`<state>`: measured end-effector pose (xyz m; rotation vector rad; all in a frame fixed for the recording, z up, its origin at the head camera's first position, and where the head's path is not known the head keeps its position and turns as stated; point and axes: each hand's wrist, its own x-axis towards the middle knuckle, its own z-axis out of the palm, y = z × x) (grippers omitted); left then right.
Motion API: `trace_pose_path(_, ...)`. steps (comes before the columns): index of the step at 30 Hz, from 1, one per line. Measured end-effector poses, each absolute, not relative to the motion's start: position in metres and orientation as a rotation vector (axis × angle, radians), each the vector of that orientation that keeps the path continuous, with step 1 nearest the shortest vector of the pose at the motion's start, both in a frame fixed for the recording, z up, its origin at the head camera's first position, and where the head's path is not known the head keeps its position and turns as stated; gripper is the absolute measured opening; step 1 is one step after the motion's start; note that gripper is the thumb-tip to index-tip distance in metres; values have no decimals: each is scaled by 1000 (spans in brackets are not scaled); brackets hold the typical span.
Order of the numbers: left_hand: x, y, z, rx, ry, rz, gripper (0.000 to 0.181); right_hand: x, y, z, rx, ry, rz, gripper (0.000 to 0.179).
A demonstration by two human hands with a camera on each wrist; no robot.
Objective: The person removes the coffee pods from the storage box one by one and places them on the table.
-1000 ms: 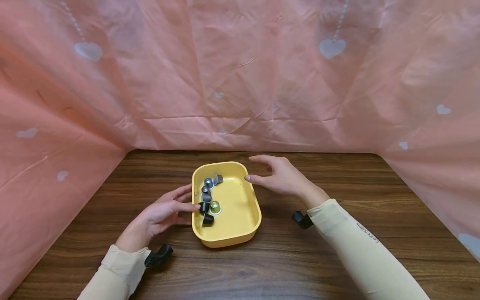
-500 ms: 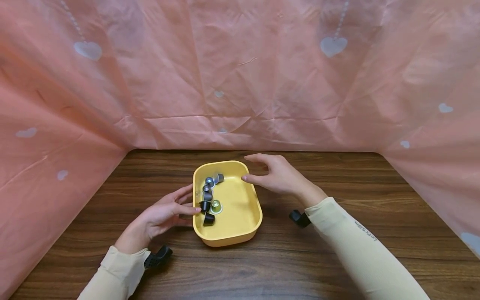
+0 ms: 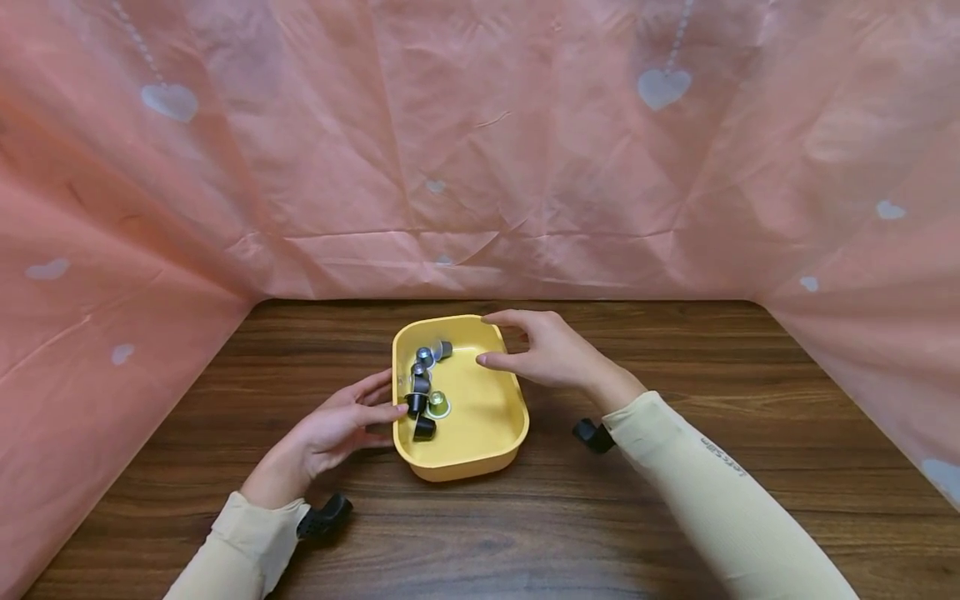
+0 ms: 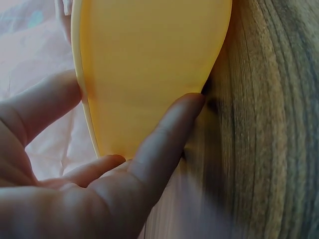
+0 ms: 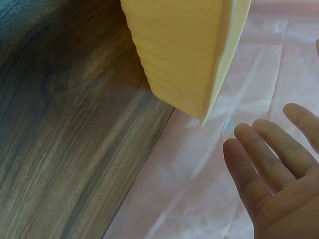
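Note:
A yellow tray (image 3: 480, 433) with raised walls sits on the wooden table. Along its left inner side lie several coffee capsules (image 3: 424, 428), dark or silvery, some tipped over. One green-gold capsule (image 3: 437, 403) stands on its wide rim beside them. My left hand (image 3: 347, 427) touches the tray's left side, thumb at the rim and fairly straight fingers against the outer wall (image 4: 149, 59). My right hand (image 3: 557, 354) hovers at the far right corner, holding nothing; its thumb and index finger are spread apart and overlap the rim in the head view. The right wrist view shows its fingers (image 5: 266, 159) apart from the tray.
The brown wooden table (image 3: 645, 508) extends around the tray. Pink cloth (image 3: 480, 167) with pale hearts hangs behind it and on both sides. A black wrist camera (image 3: 324, 517) sits at the left cuff, and another wrist camera (image 3: 592, 435) at the right.
The tray has shifted slightly right and away, with my left hand moving along at its side. My right hand has come a little left, so its fingertips now overlap the tray's rim.

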<state>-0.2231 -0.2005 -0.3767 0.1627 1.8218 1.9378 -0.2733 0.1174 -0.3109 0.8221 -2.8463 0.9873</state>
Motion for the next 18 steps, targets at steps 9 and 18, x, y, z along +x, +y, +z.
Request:
trace_pose_path(9, -225, -199, -379, 190, 1813, 1961, 84, -280, 107, -308, 867, -2829, 985, 60)
trace_pose_path(18, -226, -194, -381, 155, 1844, 1970, 81, -288, 90, -299, 890, -2906, 999, 56)
